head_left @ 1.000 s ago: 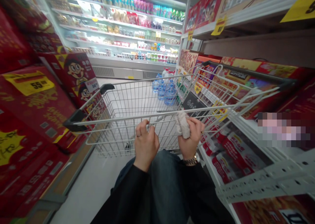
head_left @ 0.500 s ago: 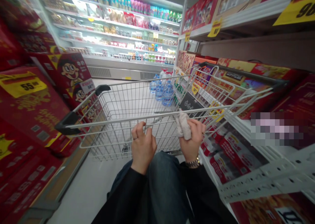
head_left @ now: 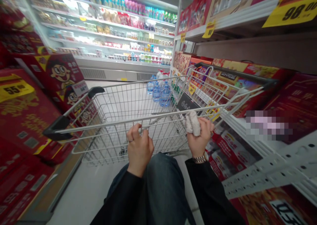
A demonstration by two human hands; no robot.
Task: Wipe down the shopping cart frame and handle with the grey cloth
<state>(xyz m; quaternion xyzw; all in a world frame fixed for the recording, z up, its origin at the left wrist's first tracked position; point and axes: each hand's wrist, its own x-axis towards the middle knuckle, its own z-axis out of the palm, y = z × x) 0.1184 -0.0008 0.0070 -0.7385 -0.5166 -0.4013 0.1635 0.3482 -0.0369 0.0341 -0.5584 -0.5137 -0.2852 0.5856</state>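
From the head view, the left grip is half-curled at the near bar of a wire shopping cart, its fingertips hooked at or just under the bar; whether it is actually clenched on the bar, I cannot tell. The right grip is clenched on a crumpled white cloth, which bulges from the top of the fist against the bar and looks to be pinched there as a pad between hand and metal. Both grips sit side by side at the cart's near end, above the knees of the person's jeans, so the cart runs ahead of them. Beyond the grips stand bottled water jugs. Left of the left grip rise red gift boxes; right of the right grip lie packaged goods on a white shelf.
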